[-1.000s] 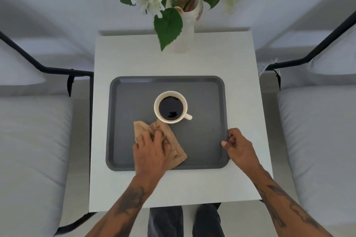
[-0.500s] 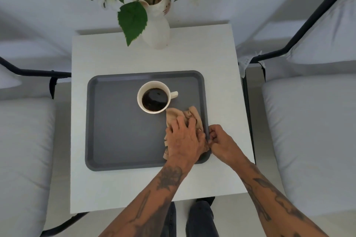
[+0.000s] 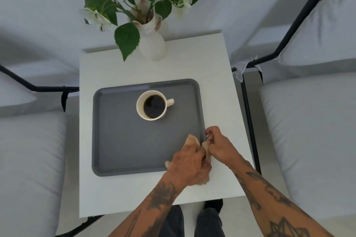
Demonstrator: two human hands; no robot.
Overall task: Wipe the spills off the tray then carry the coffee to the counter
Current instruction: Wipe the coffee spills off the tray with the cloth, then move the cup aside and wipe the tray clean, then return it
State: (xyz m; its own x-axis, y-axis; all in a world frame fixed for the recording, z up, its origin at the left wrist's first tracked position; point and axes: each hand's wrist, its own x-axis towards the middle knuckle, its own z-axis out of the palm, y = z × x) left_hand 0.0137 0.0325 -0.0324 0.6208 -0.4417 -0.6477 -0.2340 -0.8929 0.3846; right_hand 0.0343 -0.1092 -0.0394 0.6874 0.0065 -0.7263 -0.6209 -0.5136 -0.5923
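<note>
A dark grey tray (image 3: 119, 140) lies on a small white table (image 3: 215, 67). On it, toward the back, stands a cream cup of black coffee (image 3: 153, 105) with its handle pointing right. My left hand (image 3: 189, 163) presses a tan cloth (image 3: 192, 140) down at the tray's front right corner; most of the cloth is hidden under the hand. My right hand (image 3: 219, 144) pinches the tray's right rim just beside it, touching the cloth's edge.
A white cat-shaped vase (image 3: 152, 42) with green leaves and white flowers stands at the table's back edge. Grey cushioned chairs with black metal frames flank the table, one on the left (image 3: 28, 159) and one on the right (image 3: 312, 140). My legs show below the table.
My left hand has swept the cloth from the tray's front middle to the right, then pulled it back to the front right corner. My right hand stayed on the right rim.
</note>
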